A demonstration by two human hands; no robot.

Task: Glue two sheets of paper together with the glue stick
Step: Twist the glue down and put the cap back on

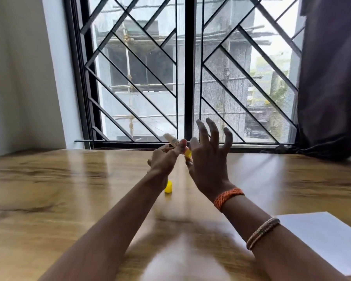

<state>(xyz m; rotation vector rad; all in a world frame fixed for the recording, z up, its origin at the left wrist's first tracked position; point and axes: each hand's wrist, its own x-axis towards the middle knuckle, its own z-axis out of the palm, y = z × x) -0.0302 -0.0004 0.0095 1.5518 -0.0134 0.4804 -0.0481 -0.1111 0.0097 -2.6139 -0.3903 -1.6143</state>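
Note:
My left hand (164, 159) is raised over the wooden table (49, 199) and grips a glue stick (173, 141), a pale tube with a yellow base, tilted up and to the left. The fingers of my right hand (209, 159) are spread wide, and the thumb and forefinger touch the tube's yellow end (187, 153). The stick's yellow cap (168, 187) stands by itself on the table below my left wrist. White paper (322, 240) lies flat at the right, near the front edge, partly under my right forearm. I cannot tell how many sheets it holds.
A barred window (186, 78) runs along the table's far edge. A dark curtain (330, 78) hangs at the right and a white wall (18, 78) stands at the left. The whole picture is blurred by motion.

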